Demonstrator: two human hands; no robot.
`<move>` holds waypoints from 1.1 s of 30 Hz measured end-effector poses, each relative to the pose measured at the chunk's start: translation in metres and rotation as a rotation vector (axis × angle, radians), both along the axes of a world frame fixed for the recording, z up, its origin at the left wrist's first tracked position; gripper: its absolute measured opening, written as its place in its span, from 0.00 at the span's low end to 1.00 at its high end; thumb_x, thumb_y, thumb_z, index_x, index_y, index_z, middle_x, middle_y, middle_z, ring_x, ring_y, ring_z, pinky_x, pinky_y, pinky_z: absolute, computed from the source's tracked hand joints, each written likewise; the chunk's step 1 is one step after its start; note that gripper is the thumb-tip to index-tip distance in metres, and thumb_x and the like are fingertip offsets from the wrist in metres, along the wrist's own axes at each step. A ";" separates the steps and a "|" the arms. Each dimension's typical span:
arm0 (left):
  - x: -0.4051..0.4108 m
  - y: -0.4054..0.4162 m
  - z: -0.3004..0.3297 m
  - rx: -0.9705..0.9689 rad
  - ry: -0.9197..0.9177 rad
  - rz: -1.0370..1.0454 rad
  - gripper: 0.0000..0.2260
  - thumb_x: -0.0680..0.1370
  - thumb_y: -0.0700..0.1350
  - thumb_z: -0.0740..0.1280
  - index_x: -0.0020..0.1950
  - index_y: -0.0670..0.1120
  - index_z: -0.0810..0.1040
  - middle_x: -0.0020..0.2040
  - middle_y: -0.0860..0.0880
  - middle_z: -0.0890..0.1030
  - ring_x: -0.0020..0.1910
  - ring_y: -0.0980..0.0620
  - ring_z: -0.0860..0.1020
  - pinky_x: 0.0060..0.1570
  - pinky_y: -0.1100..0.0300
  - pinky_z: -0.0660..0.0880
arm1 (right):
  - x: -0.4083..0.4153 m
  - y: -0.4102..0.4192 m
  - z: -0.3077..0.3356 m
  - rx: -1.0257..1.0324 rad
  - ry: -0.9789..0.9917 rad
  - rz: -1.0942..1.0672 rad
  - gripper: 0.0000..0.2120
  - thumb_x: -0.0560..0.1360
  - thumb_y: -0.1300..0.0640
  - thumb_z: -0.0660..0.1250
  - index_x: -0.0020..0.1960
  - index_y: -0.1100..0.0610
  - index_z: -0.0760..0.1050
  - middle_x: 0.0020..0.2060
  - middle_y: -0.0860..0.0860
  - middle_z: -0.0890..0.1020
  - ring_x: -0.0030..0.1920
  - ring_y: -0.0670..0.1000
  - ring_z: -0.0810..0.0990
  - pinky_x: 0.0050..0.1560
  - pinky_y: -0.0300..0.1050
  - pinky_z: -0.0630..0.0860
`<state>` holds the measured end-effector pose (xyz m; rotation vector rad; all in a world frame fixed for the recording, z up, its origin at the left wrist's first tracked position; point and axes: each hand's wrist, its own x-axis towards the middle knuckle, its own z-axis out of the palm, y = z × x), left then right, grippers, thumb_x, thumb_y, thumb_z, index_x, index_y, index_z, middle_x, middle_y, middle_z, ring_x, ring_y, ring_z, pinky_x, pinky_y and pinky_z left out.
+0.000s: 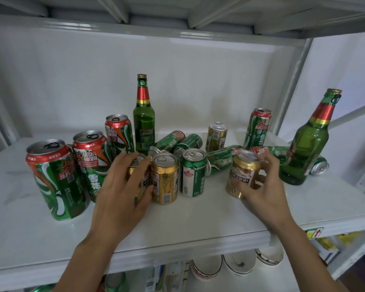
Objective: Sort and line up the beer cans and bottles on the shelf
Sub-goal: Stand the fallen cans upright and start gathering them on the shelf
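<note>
While wrapped around a gold can (137, 175) near the middle of the white shelf (198, 218), left hand (122, 186) closed on it, fingers over the rim, thumb low on the side. Right hand (263, 186) curled around a second gold can (241, 173), tilted, base just off or barely touching the shelf; hard to tell which. Between the hands, upright and touching: another gold can (165, 178) and a short green can (193, 172). Behind these, several green cans (173, 141) lying on their sides. Farther left, three tall red-and-green cans (55, 178) upright in a diagonal row, tops opened. Behind, a green bottle (143, 123) upright; contents not clear. At the right, a second green bottle (309, 144), a small gold can (216, 137) and a tall can (257, 128) at the back.
</note>
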<state>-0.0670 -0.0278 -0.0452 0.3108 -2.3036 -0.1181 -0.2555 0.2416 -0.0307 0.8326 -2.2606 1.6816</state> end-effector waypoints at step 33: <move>-0.004 0.000 -0.004 0.093 0.088 -0.067 0.29 0.75 0.37 0.73 0.75 0.44 0.73 0.75 0.44 0.69 0.81 0.43 0.60 0.76 0.64 0.53 | -0.132 -0.023 0.043 1.018 0.371 0.208 0.20 0.75 0.59 0.75 0.64 0.53 0.74 0.62 0.57 0.78 0.66 0.59 0.74 0.69 0.56 0.69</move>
